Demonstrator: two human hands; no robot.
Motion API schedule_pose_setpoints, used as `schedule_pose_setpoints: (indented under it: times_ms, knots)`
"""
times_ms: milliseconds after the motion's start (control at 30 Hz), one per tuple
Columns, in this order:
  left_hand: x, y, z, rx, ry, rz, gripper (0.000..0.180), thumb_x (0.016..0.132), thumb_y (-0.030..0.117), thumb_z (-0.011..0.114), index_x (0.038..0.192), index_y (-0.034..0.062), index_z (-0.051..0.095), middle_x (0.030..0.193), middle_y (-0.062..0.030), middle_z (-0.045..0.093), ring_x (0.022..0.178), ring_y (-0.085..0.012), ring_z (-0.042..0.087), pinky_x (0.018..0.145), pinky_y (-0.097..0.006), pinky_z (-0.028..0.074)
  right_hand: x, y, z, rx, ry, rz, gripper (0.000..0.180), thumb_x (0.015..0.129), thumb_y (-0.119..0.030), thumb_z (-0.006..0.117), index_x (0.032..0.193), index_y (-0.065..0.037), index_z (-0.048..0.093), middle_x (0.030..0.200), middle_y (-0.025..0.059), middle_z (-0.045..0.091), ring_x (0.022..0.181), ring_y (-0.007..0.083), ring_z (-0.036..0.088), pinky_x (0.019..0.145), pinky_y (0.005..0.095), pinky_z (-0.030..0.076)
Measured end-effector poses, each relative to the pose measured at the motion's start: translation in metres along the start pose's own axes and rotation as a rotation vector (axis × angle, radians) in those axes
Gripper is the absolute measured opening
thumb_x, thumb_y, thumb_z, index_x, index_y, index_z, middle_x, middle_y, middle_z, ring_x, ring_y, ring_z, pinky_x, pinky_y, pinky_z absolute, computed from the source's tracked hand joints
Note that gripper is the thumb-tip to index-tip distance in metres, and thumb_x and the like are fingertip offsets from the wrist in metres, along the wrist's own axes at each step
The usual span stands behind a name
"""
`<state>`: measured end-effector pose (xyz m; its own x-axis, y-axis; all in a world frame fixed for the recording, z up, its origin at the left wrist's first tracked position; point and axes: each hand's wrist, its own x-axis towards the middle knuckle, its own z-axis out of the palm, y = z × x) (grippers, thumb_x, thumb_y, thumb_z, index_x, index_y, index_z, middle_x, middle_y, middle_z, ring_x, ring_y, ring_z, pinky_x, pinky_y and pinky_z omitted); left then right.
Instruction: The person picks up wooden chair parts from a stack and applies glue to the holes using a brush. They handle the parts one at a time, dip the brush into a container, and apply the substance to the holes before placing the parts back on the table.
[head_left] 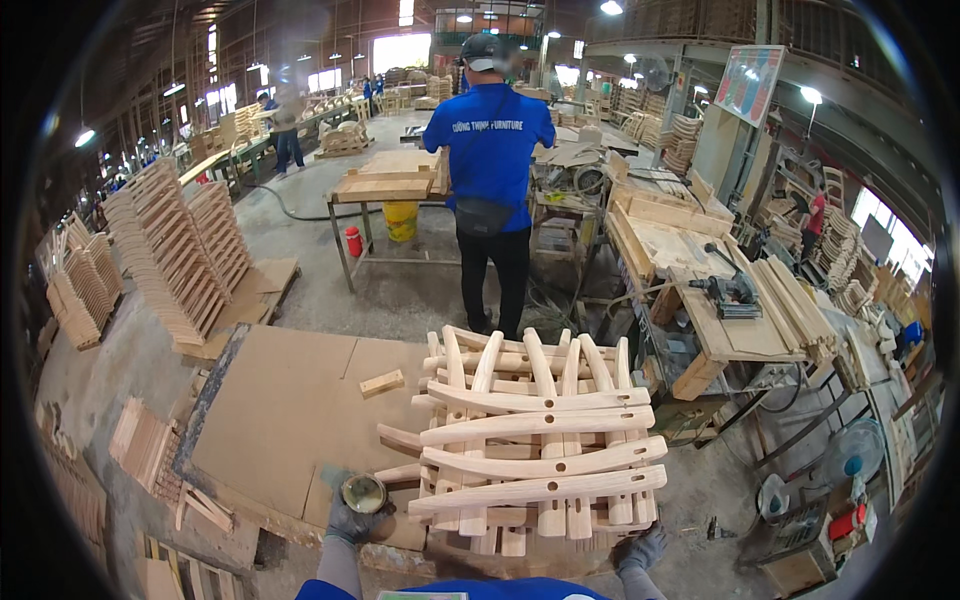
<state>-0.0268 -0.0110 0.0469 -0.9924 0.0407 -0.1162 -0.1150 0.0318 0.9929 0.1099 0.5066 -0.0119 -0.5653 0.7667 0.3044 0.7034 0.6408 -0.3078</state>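
A stack of pale, curved wooden furniture slats (545, 460) lies crisscrossed on the board-topped table in front of me; the upper slats have round holes. At the stack's left, my left hand (357, 520) in a grey glove is closed round a small round container (363, 492) with a yellowish inside, possibly a jar or tin. My right hand (641, 549), also gloved, is at the stack's lower right corner, close against the lowest slats. Its fingers are partly hidden there, so their grip is unclear. A short wood block (382, 384) lies apart on the brown board (280, 410).
A person in a blue shirt (490, 140) stands just beyond the stack, back turned. Tall piles of slats (165, 250) rise at the left. A workbench (690, 240) with a power tool (730, 290) stands at the right. A yellow bucket (400, 222) sits beneath another table.
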Motion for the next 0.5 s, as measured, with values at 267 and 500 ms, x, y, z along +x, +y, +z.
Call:
schedule_pose_setpoints:
  times_ms: [267, 500]
  knots:
    - [-0.002, 0.002, -0.005, 0.296, -0.046, 0.016, 0.046, 0.076, 0.041, 0.071, 0.111, 0.0165, 0.054, 0.111, -0.0005, 0.061, 0.109, -0.0186, 0.053, 0.106, -0.039, 0.031, 0.002, -0.006, -0.006, 0.008, -0.062, 0.07, 0.041, 0.078, -0.028, 0.057, 0.114, -0.011, 0.048, 0.107, 0.0116, 0.054, 0.105, 0.032, 0.048, 0.093, 0.0418, 0.035]
    - [0.006, 0.001, 0.0, -0.714, 0.012, -0.212, 0.047, 0.081, 0.041, 0.067, 0.114, 0.0114, 0.051, 0.109, -0.0077, 0.059, 0.101, -0.0244, 0.056, 0.089, -0.047, 0.047, 0.004, 0.001, 0.004, -0.011, 0.009, 0.066, 0.037, 0.079, -0.023, 0.055, 0.113, -0.012, 0.048, 0.109, 0.0126, 0.054, 0.108, 0.0338, 0.047, 0.095, 0.0432, 0.034]
